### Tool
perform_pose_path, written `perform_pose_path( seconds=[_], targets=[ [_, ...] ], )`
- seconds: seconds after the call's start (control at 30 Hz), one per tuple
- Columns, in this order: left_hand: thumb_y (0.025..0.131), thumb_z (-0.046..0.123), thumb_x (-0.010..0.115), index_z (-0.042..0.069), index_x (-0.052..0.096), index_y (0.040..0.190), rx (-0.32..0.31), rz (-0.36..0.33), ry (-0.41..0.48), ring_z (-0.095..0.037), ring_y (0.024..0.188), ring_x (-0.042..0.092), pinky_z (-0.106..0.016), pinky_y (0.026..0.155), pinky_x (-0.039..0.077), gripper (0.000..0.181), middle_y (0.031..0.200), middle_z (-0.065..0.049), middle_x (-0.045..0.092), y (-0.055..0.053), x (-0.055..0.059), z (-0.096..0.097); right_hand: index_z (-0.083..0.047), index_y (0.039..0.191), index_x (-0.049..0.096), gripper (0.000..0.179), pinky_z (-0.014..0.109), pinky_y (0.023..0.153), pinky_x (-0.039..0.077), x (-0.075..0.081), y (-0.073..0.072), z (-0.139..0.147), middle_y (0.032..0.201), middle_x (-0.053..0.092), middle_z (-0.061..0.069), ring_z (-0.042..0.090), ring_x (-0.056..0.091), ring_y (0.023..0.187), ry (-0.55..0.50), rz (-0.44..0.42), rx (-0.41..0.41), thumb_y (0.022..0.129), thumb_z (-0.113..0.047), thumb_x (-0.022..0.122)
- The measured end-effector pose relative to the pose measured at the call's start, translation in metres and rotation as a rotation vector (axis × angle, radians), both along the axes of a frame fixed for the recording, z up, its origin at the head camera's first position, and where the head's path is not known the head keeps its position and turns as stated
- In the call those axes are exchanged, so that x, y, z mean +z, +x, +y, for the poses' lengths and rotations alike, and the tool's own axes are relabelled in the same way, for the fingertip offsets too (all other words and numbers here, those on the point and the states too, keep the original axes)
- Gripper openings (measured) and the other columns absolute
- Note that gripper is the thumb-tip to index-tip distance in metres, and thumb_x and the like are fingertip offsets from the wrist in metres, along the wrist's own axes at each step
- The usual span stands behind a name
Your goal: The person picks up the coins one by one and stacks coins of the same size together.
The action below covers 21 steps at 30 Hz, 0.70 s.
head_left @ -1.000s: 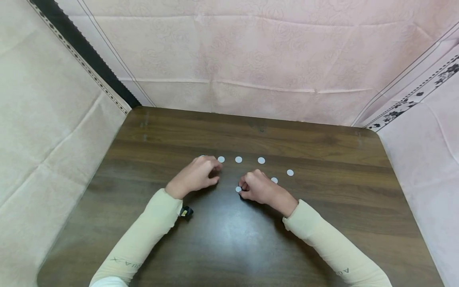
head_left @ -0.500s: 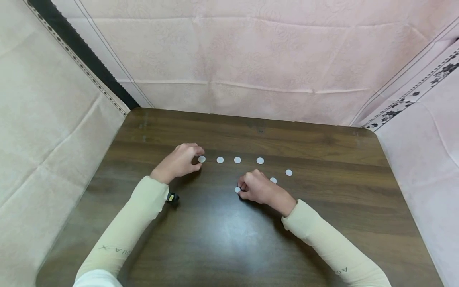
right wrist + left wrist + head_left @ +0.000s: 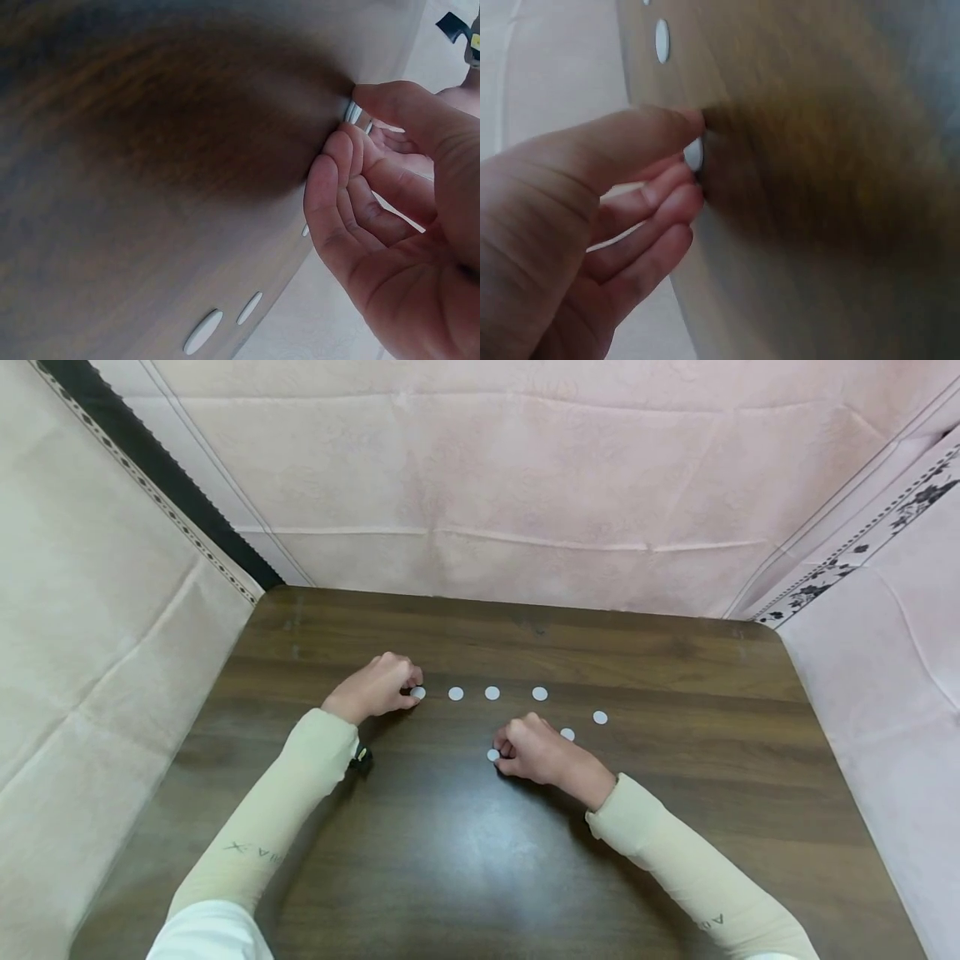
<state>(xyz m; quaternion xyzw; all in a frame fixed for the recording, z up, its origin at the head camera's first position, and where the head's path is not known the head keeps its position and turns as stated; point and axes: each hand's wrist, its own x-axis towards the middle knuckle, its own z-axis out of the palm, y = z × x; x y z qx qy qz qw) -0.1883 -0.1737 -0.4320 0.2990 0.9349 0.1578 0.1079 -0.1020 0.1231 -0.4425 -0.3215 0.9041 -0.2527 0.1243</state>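
I see one white disc (image 3: 418, 692) at the left end of the far row, on the brown table (image 3: 420, 877); the left hand (image 3: 375, 687) pinches it. The right hand (image 3: 536, 750), well apart from the left one, pinches a nearer disc (image 3: 492, 755). Three more discs (image 3: 492, 693) continue the row; from here I find two other discs (image 3: 600, 717) farther right.

White discs (image 3: 540, 693); brown wood-grained table (image 3: 675, 743)
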Motion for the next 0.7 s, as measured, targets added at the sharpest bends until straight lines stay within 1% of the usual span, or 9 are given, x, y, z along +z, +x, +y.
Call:
perform_pose_path(
  seconds=[0.1,0.17,0.27,0.33,0.47,0.57,0.63,0.7],
  targets=[
    [0.093,0.01,0.079,0.003,0.079,0.096,-0.026,-0.017,-0.006,-0.02,0.087,0.072,-0.037,0.081,0.061,0.007,0.094,-0.007,0.077,-0.006,0.002,0.001,-0.004,0.088,0.079,0.004,0.019,0.068,0.056,0.0,0.0,0.0,0.079,0.078,0.002,0.005,0.07,0.073,0.006,0.007,0.003,0.088,-0.007,0.081],
    [0.093,0.011,0.079,0.005,0.079,0.093,-0.031,-0.022,-0.02,-0.018,0.085,0.071,-0.036,0.08,0.061,0.006,0.092,-0.005,0.077,-0.008,0.002,0.002,-0.004,0.089,0.079,0.004,0.019,0.069,0.056,0.0,0.0,0.0,0.081,0.079,0.002,0.005,0.071,0.074,0.007,0.0,0.001,0.088,-0.007,0.08],
    [0.092,0.011,0.079,0.006,0.078,0.089,-0.033,-0.031,-0.041,-0.016,0.078,0.066,-0.034,0.075,0.058,0.006,0.088,-0.004,0.074,-0.01,0.001,0.002,-0.003,0.09,0.079,0.005,0.02,0.07,0.057,0.001,0.0,0.0,0.081,0.079,0.003,0.005,0.072,0.075,0.004,-0.004,0.005,0.089,-0.008,0.08],
    [0.09,0.012,0.079,0.006,0.076,0.087,-0.036,-0.025,-0.048,-0.015,0.074,0.062,-0.032,0.072,0.055,0.007,0.086,-0.004,0.072,-0.011,0.0,0.003,-0.004,0.089,0.079,0.004,0.019,0.069,0.056,0.001,0.0,0.001,0.08,0.079,0.002,0.004,0.071,0.074,0.001,-0.003,0.007,0.088,-0.008,0.08],
    [0.084,0.012,0.079,0.007,0.072,0.08,-0.057,0.008,-0.048,-0.014,0.067,0.055,-0.03,0.065,0.05,0.01,0.082,-0.004,0.068,-0.013,-0.003,0.005,-0.006,0.086,0.078,0.003,0.019,0.067,0.055,0.001,0.0,0.001,0.078,0.077,0.0,0.002,0.068,0.072,-0.007,0.009,0.015,0.088,-0.007,0.08],
    [0.081,0.011,0.078,0.009,0.069,0.075,-0.06,0.023,-0.057,-0.012,0.063,0.052,-0.028,0.06,0.047,0.011,0.079,-0.003,0.065,-0.014,-0.004,0.005,-0.005,0.087,0.078,0.003,0.019,0.067,0.055,0.001,0.0,0.001,0.078,0.077,0.001,0.003,0.068,0.072,-0.008,0.013,0.019,0.089,-0.007,0.079],
    [0.08,0.011,0.076,0.01,0.069,0.074,-0.06,0.031,-0.073,-0.011,0.061,0.052,-0.028,0.06,0.047,0.01,0.077,-0.002,0.065,-0.014,-0.005,0.005,-0.004,0.089,0.078,0.003,0.019,0.068,0.055,0.001,0.001,0.001,0.08,0.078,0.002,0.004,0.07,0.074,-0.006,0.012,0.017,0.089,-0.007,0.079],
    [0.08,0.013,0.076,0.011,0.071,0.075,-0.064,0.039,-0.091,-0.011,0.062,0.054,-0.028,0.061,0.05,0.006,0.077,0.0,0.066,-0.014,-0.005,0.005,-0.003,0.09,0.078,0.004,0.019,0.068,0.056,0.001,0.001,0.001,0.081,0.078,0.003,0.006,0.071,0.075,-0.008,0.013,0.016,0.089,-0.007,0.079]
  ],
)
